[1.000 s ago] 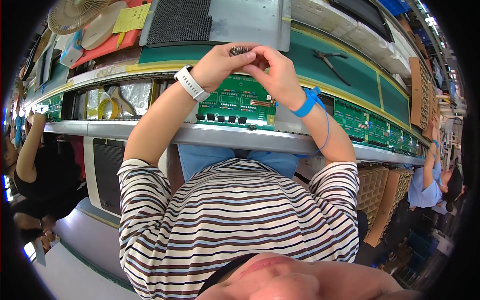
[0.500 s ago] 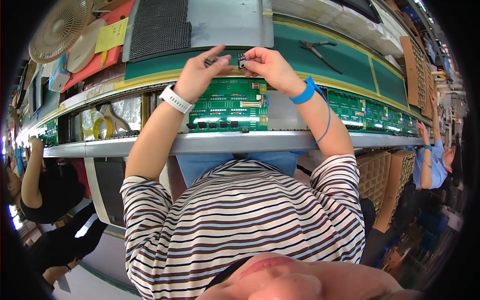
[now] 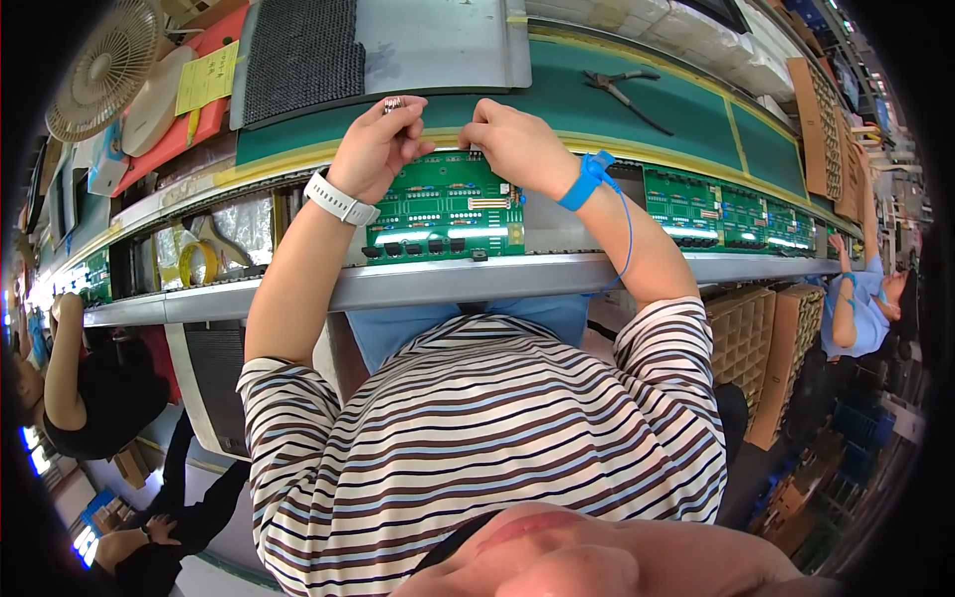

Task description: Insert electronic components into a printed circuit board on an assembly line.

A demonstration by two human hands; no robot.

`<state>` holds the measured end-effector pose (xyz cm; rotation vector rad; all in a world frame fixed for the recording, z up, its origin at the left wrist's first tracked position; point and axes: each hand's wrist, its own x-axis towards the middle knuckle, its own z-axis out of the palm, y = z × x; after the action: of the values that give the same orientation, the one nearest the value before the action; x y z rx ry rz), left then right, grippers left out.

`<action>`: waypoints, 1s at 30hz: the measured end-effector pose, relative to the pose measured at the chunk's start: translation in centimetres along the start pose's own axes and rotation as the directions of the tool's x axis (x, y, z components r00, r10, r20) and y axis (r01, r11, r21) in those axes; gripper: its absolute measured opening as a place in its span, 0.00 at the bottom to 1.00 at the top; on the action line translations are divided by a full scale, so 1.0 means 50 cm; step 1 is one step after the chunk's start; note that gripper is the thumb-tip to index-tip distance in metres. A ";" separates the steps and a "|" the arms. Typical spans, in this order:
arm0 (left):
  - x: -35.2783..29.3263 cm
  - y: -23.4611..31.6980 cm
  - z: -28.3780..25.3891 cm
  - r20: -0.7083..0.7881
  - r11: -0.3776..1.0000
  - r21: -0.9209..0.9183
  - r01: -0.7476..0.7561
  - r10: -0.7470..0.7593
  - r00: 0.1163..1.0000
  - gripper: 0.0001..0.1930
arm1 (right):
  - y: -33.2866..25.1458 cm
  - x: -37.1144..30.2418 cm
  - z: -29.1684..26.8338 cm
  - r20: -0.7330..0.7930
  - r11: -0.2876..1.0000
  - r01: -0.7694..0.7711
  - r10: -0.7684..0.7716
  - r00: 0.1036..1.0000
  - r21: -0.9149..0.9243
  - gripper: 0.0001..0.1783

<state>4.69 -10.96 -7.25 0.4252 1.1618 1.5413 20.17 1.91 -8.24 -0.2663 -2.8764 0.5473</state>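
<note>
A green circuit board (image 3: 428, 214) lies in front of me, fitted with several black parts along its near edge and small blue and white parts further up. My left hand (image 3: 376, 149), with a white watch strap on its wrist, is curled above the board's far left corner. Small electronic components with shiny metal legs (image 3: 395, 103) show between its fingers. My right hand (image 3: 509, 144), wearing a blue wrist strap (image 3: 587, 181) with a cord, pinches at the board's far edge. Under its fingertips sits a small dark legged component (image 3: 476, 155), partly hidden.
Beyond the board, a grey tray (image 3: 438, 50) holds rows of small black parts. Pliers (image 3: 629, 98) lie on the green mat at right. More circuit boards (image 3: 721, 214) stand along the rail. A tape roll (image 3: 199, 263) is at left. Other people work at both sides.
My right hand has come down and left to the board's far edge with the small component. My left hand has closed over its components and shifted left. The view has shifted slightly.
</note>
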 end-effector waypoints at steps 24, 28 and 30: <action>0.002 -0.019 0.015 0.049 0.984 0.145 -0.100 0.094 0.994 0.20 | -0.004 0.001 -0.017 -0.064 0.971 0.120 -0.109 0.992 0.205 0.09; 0.002 -0.030 0.021 0.147 0.995 0.086 -0.055 0.042 0.988 0.21 | -0.040 0.016 -0.008 -0.074 0.719 -0.056 0.149 0.986 0.693 0.10; 0.004 -0.030 0.021 0.198 0.999 0.039 -0.029 0.021 0.980 0.21 | -0.043 0.022 0.001 -0.067 0.680 -0.075 0.181 0.981 0.729 0.09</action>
<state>6.24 -10.43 -8.07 0.6090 1.0387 1.4622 18.80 0.16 -7.28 -0.3488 -2.2713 1.5649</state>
